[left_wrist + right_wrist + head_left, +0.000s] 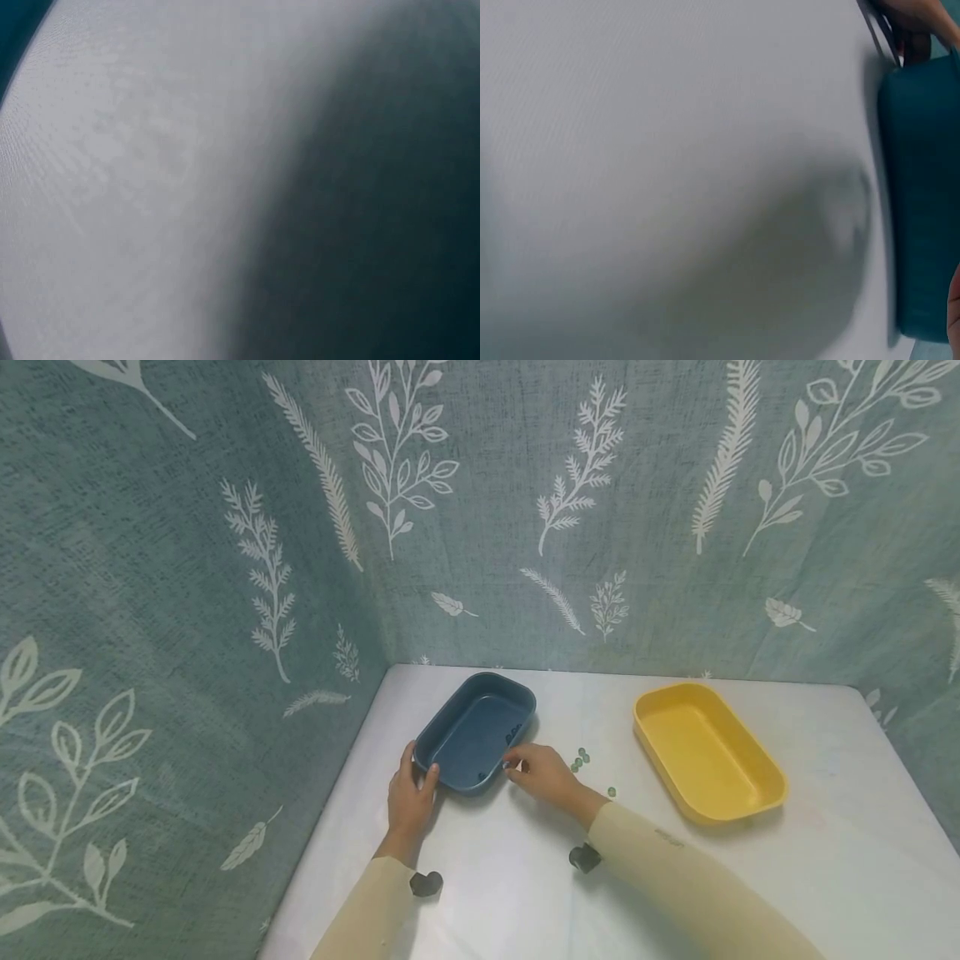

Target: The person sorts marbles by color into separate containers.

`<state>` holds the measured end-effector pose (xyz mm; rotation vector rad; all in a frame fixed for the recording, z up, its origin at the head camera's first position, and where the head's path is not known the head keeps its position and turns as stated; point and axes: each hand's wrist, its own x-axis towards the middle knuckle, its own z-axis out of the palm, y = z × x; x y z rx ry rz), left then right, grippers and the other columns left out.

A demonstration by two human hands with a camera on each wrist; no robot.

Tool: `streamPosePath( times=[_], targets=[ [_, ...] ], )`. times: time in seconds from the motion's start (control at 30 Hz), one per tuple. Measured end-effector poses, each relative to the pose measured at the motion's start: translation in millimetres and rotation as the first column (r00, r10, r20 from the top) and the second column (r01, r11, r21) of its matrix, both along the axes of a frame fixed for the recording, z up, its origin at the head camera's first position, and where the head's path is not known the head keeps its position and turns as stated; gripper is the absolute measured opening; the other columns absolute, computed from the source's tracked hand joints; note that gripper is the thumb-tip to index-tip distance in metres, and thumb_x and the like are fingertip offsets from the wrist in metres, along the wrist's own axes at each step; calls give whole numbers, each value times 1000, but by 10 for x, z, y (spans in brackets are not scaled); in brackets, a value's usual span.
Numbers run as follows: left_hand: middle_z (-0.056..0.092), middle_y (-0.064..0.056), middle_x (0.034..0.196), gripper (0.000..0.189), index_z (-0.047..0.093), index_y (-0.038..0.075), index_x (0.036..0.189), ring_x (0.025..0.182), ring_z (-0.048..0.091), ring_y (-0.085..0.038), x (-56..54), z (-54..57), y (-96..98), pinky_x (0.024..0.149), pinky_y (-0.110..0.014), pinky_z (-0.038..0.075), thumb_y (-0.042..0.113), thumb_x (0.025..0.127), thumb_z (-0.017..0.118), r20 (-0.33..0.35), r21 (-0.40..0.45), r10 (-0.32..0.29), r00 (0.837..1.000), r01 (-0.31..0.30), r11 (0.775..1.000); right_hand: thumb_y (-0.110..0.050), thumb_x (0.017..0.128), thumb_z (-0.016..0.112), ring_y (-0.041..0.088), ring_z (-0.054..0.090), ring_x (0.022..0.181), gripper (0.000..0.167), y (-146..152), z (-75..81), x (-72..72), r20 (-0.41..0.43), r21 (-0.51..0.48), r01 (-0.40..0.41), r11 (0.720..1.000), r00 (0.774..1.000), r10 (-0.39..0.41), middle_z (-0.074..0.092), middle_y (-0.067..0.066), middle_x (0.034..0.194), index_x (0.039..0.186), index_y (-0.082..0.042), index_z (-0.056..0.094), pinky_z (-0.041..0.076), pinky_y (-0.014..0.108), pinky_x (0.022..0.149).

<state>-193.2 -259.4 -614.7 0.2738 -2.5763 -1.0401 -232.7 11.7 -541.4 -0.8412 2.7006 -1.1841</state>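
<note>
A blue tray (471, 735) with rounded corners stands on the white table, a few small dark-looking pieces (513, 733) lying inside it. My left hand (409, 802) holds it at the near left corner, thumb at the rim and fingers along the outer side. By the tray's right rim, my right hand (546, 773) pinches a tiny piece (506, 765) between thumb and fingertip; its kind is mostly hidden. Small round green pieces (582, 755) lie on the table right of that hand. In the right wrist view, the tray's outer wall (922, 202) shows at the right edge.
A yellow tray (705, 752) stands at the right of the table. One lone green piece (612, 792) lies near the right forearm. Leaf-patterned green cloth (495, 527) hangs behind and to the left. The left wrist view shows mostly blurred white table surface (135, 187) and shadow.
</note>
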Motion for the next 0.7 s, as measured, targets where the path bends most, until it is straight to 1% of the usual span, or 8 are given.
streamPosePath(
  times=[0.2,0.43,0.6,0.7],
  targets=[
    [45,-12,146,66,29,25,152,127,46,-43,-11,-9,-5,103,-61,33,47,96,56,6,8,2,1000,-2,1000,-17,90,68,10,56,81,22,-101,-27,24,14,-28,1,1000,1000,-1,65,-4,94,110,-7,69,49,29,72],
    [47,-13,145,66,32,22,152,126,47,-43,-13,-15,-9,103,-61,33,45,96,58,-22,9,1,1000,0,1000,-20,92,67,10,57,85,22,-178,-47,36,54,-21,23,999,998,-22,65,-5,98,112,-12,69,50,29,75],
    [47,-14,145,66,31,23,152,125,47,-44,-11,-20,-17,102,-61,34,45,96,57,-21,6,-7,1000,7,1000,-22,92,67,8,56,83,22,-211,-67,23,61,0,45,999,997,-45,65,-7,96,112,-14,69,49,27,73],
    [47,-13,145,66,30,25,152,125,47,-44,-15,-26,-17,102,-61,34,48,96,56,-12,4,-2,1000,2,1000,-23,92,67,8,56,80,22,-227,-72,16,59,-5,52,999,997,-51,64,-8,93,112,-13,69,49,26,70]
  ],
)
